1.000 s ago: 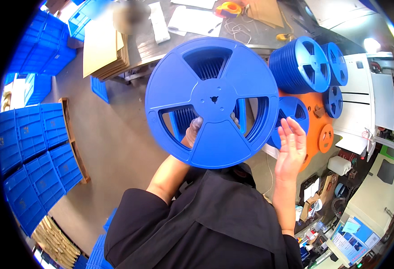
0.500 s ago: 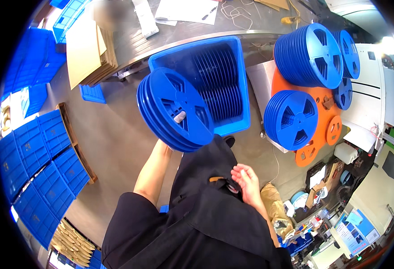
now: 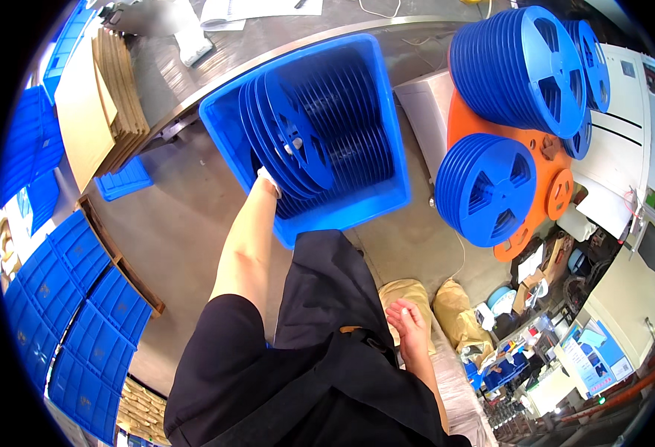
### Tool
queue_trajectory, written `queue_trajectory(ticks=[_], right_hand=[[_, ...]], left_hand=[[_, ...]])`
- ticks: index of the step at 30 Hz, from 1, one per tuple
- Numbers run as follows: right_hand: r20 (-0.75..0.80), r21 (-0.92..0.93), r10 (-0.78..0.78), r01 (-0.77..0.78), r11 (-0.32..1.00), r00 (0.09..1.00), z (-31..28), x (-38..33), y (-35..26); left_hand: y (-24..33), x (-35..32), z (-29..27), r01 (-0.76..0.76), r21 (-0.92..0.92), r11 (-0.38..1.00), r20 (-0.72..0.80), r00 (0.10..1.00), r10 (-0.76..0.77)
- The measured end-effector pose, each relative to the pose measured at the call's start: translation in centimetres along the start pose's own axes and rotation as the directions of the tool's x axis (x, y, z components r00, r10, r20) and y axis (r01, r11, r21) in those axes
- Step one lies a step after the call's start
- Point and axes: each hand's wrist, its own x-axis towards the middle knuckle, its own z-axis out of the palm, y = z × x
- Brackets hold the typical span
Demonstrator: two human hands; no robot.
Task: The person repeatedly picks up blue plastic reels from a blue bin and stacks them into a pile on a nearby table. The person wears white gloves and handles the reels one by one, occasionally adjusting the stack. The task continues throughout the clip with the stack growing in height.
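Beside the open blue plastic crate (image 3: 387, 205) stand two stacks of blue reels (image 3: 517, 71) against an orange disc-shaped stand (image 3: 543, 186); folded cardboard sheets (image 3: 93, 104) lie to the left. The left hand (image 3: 268, 181) — arm stretched forward — grips a bundle of flat blue plastic reels (image 3: 286, 145) standing upright inside the crate. The right hand (image 3: 409, 328) hangs loose, fingers open, holding nothing.

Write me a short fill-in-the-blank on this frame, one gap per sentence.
1. The left hand lowers blue reels into a blue ____.
2. The right hand holds ____.
3. Two more reel stacks sit on an ____ stand.
Missing words: bin; nothing; orange
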Motion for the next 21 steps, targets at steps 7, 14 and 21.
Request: queue_trajectory(ticks=[7,14,21], right_hand=[[0.003,-0.085,0.086,-0.086,0.993,0.996,-0.6,0.3,2.1],[-0.021,-0.180,0.059,-0.062,0.982,0.998,-3.1,2.2,2.5],[0.057,-0.242,-0.018,0.031,0.970,0.998,-2.3,4.1,1.4]], left_hand=[[0.6,1.9,2.7,0.080,0.015,0.997,0.058,0.995,-0.080],[-2.8,6.4,-6.2,0.115,-0.435,0.893,-0.091,0.981,-0.171],[-6.6,-3.2,-10.0,0.084,0.269,0.960,-0.286,0.958,-0.004]])
